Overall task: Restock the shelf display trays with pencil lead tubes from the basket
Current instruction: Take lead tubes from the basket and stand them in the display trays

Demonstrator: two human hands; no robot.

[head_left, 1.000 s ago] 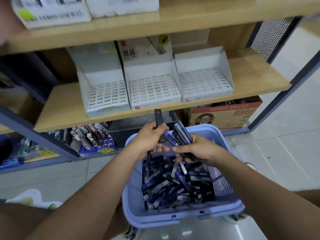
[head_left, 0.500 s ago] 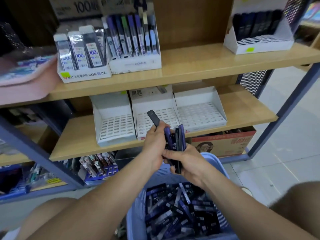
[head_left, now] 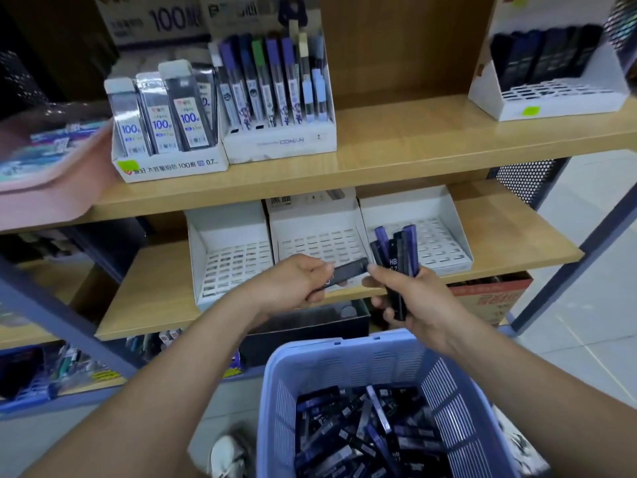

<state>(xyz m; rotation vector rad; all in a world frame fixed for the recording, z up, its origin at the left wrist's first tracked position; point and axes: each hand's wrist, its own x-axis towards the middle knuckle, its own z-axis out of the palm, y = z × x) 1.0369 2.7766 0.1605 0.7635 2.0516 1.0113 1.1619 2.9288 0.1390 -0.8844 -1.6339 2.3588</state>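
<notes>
Above the far rim of the lavender slotted plastic basket, both hands meet before the front edge of the middle wooden shelf. The left hand pinches a single dark flat lead tube, lying nearly level, its far end just beside the right thumb; whether they touch I cannot tell. The right hand is clenched round an upright bundle of dark blue and purple lead tubes, whose tops rise before the seam between the middle white perforated card tray and the right white tray. A left white tray sits beside them on the same shelf. A loose heap of dark lead tubes fills the basket beneath the forearms.
</notes>
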